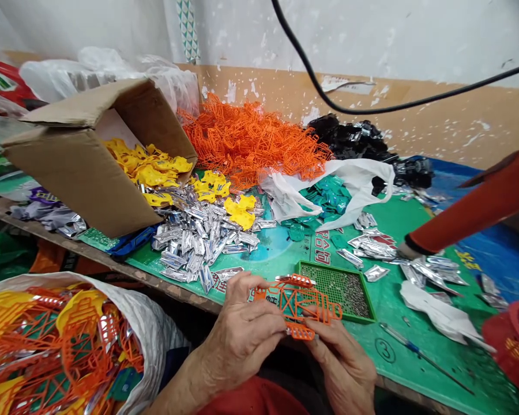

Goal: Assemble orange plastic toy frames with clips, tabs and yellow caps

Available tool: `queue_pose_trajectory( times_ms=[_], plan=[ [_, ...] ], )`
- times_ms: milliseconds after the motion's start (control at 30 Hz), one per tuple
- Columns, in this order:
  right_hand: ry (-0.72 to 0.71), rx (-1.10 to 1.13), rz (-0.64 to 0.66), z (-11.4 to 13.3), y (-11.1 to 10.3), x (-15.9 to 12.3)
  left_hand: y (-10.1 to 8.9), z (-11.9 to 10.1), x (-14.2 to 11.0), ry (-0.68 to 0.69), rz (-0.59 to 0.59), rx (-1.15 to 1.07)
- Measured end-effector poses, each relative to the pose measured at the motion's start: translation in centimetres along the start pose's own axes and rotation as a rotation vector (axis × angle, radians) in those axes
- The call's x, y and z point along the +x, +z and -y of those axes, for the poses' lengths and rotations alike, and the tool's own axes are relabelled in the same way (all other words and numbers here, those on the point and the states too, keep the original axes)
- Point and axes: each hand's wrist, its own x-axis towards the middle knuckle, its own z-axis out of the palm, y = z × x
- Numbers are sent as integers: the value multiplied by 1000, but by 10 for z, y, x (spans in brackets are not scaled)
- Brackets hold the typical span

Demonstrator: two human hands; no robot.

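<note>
Both hands are close together just in front of the green tray, the left hand (240, 334) pinching one side of an orange plastic lattice frame (297, 305) and the right hand (341, 369) gripping its other side from below. The frame sits between them, overlapping the near corner of the shallow green tray (365, 297), which holds many tiny metal parts (339, 291). It looks light and fairly stiff, though its thin struts may flex or snap under a twist, so the thicker end bars seem the safest place to hold.

Left of the tray, on the person's side of the bench, a white sack (155, 328) bulges with more orange and yellow frames. Beyond the tray lie silver foil-like pieces (199, 242), a tipped cardboard box (86, 173), and a heap of orange frames (251, 141). To its right lie a blue-handled screwdriver (424, 357) and a red basket (514, 346), while another person's red sleeve (484, 207) reaches across the green printed mat (410, 225). A circled "3" (384, 350) is legible on the mat beside the tray; the red characters (322, 248) beyond it cannot be read.
</note>
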Motion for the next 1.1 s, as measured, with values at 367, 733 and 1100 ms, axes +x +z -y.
queue_pose_trajectory(
  times_ms=[367,733,1100],
  plan=[
    [-69,16,169,-4,-4,-5,-9,-10,-2,-131,366,-22],
    [144,55,414,13,-12,9,5,-19,-9,-322,530,-168],
    [163,-322,-392,17,-78,38,4,-6,2,-567,402,-572]
  ],
)
